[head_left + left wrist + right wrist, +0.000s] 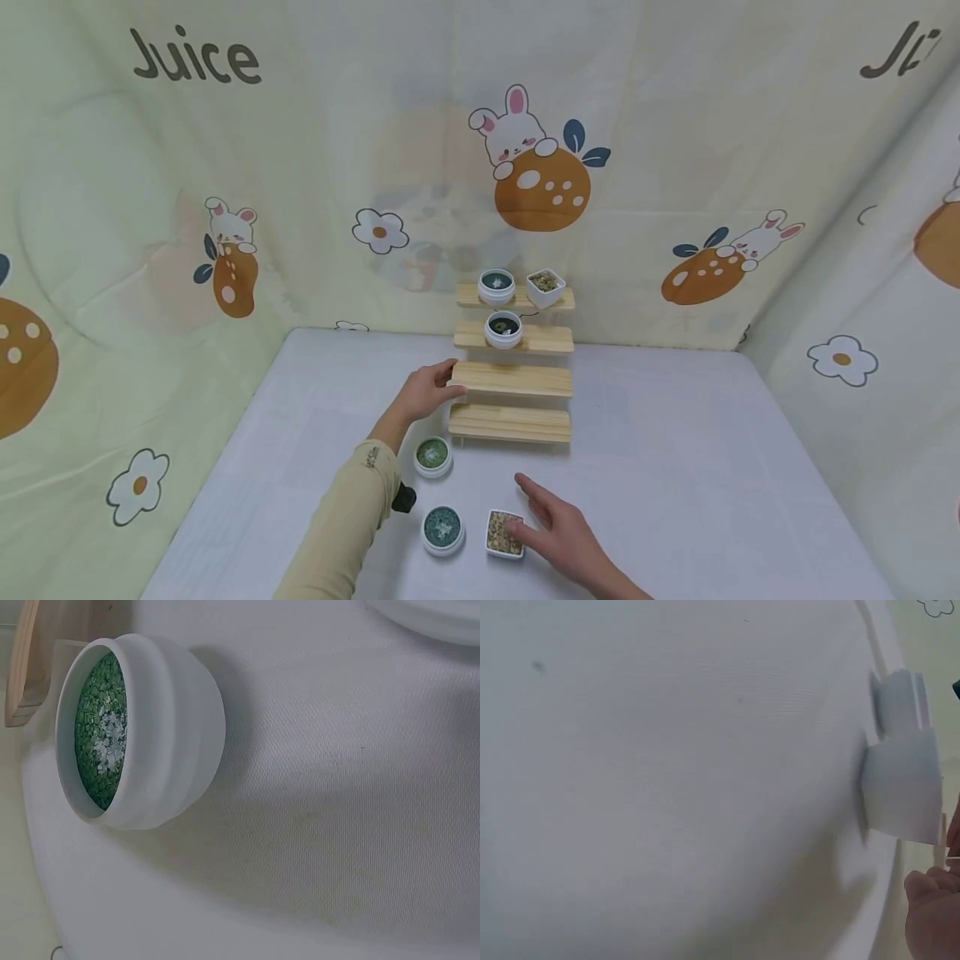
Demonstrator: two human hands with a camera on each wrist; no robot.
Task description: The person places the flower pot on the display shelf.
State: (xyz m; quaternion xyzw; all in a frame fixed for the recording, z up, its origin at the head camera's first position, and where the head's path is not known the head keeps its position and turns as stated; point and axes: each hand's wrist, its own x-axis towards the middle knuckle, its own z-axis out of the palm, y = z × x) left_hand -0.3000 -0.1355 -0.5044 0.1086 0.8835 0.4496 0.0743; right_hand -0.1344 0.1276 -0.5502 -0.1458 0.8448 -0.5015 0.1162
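Observation:
My left hand point(429, 389) is at the left end of a four-step wooden display stand point(513, 380), thumb at one step's front edge and fingers toward its back, gripping that end. Below it on the table stands a round white pot point(432, 457) with green granules, large in the left wrist view point(176, 735). My right hand point(566, 537) hovers with fingers spread and extended; its thumb overlaps a square white pot point(493, 546) of tan granules. The right wrist view shows this square pot point(904, 787) beside the fingers point(934, 915).
Another round pot point(442, 531) with teal granules stands left of the square one. On the top step are a teal-filled round pot point(497, 286) and a square pot point(546, 288); a dark-filled round pot point(503, 329) sits one step lower. A printed curtain point(420, 150) hangs behind.

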